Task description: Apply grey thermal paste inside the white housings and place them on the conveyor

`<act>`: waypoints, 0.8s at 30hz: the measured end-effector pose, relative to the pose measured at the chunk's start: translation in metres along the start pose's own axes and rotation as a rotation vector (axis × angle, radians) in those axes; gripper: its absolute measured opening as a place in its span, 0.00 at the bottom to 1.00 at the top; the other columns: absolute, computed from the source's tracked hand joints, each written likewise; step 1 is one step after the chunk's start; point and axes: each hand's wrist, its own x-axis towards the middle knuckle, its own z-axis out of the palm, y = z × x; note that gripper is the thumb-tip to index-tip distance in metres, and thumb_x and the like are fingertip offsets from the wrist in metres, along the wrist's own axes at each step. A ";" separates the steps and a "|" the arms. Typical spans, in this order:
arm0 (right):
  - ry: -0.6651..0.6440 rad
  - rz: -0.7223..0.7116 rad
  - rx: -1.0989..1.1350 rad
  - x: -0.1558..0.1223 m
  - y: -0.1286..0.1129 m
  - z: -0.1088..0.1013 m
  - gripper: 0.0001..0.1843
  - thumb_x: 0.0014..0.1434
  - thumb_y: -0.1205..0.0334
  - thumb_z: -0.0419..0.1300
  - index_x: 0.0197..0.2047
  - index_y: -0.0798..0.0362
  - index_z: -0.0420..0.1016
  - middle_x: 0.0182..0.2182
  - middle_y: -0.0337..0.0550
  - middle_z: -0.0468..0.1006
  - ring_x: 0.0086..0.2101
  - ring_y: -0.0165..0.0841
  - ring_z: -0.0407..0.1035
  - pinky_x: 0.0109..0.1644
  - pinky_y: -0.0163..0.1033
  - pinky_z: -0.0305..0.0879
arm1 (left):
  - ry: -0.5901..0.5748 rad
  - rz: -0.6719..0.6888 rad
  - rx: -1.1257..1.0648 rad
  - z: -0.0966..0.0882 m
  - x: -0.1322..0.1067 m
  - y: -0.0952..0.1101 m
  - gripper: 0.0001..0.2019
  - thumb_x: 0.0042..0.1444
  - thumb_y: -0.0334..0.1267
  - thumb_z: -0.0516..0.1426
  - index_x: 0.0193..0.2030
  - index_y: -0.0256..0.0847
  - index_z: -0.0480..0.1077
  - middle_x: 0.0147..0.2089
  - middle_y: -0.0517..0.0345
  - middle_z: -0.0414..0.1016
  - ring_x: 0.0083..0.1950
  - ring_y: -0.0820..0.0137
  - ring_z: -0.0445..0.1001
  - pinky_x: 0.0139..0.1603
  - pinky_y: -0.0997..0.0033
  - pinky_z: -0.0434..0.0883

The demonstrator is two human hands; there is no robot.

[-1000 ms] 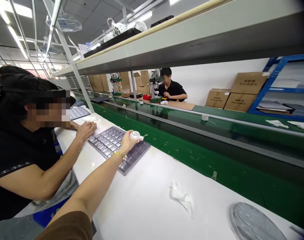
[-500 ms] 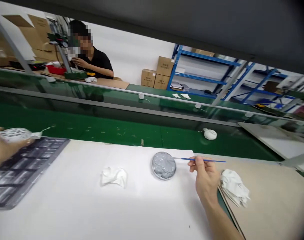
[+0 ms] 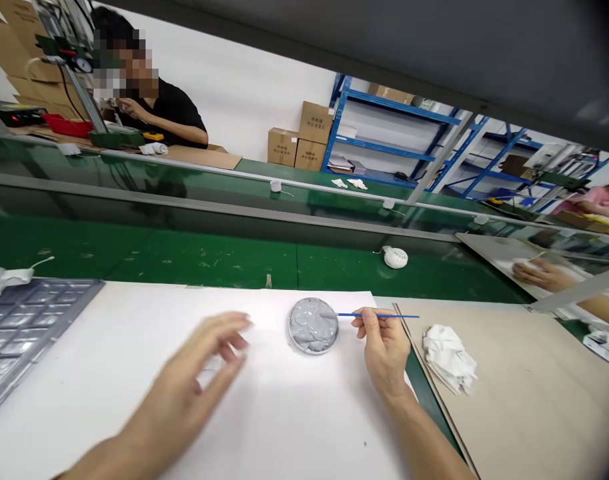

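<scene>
My right hand (image 3: 388, 350) grips a thin blue-handled brush (image 3: 347, 315), its tip resting in thick grey paste (image 3: 311, 327). A shallow round dish (image 3: 291, 339) holds the paste on a white sheet (image 3: 264, 433). Left of the dish, my left hand (image 3: 189, 380) is slightly blurred, with nothing in it and thumb and fingers apart. It covers most of a crumpled white tissue (image 3: 211, 368). At the left edge, a white perforated piece with a short wire (image 3: 7, 279) sits by the top of a dark compartment tray (image 3: 31, 327).
A crumpled white cloth (image 3: 449, 357) lies on brown board (image 3: 524, 387) to the right. Beyond, a round white device (image 3: 395, 257) sits on the green belt (image 3: 224, 257). A co-worker's hand (image 3: 547, 275) is at far right; another person (image 3: 159, 110) works across the line.
My left hand has let go of the white perforated piece and moved right, over the tissue. The brush tip has moved farther into the paste. A co-worker's hand has come into view at right.
</scene>
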 end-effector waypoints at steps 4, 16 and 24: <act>-0.003 0.014 -0.017 -0.001 0.003 0.000 0.14 0.59 0.52 0.57 0.36 0.55 0.70 0.25 0.42 0.75 0.22 0.30 0.68 0.27 0.37 0.64 | -0.382 0.021 -0.192 0.040 -0.013 0.026 0.12 0.62 0.33 0.46 0.49 0.51 0.62 0.44 0.58 0.69 0.35 0.75 0.71 0.34 0.78 0.70; 0.045 0.235 0.179 0.001 -0.001 0.008 0.19 0.54 0.47 0.61 0.33 0.57 0.68 0.22 0.43 0.75 0.20 0.30 0.67 0.26 0.36 0.64 | -0.672 -0.127 -0.219 0.057 -0.017 0.021 0.12 0.61 0.36 0.46 0.40 0.45 0.71 0.39 0.58 0.74 0.31 0.73 0.70 0.34 0.74 0.67; 0.115 0.544 0.493 0.006 0.004 0.010 0.21 0.43 0.50 0.69 0.28 0.56 0.67 0.23 0.42 0.74 0.22 0.28 0.67 0.23 0.31 0.63 | -0.656 -0.087 -0.251 0.056 -0.015 0.020 0.11 0.61 0.35 0.48 0.40 0.46 0.71 0.40 0.59 0.75 0.41 0.71 0.72 0.44 0.75 0.67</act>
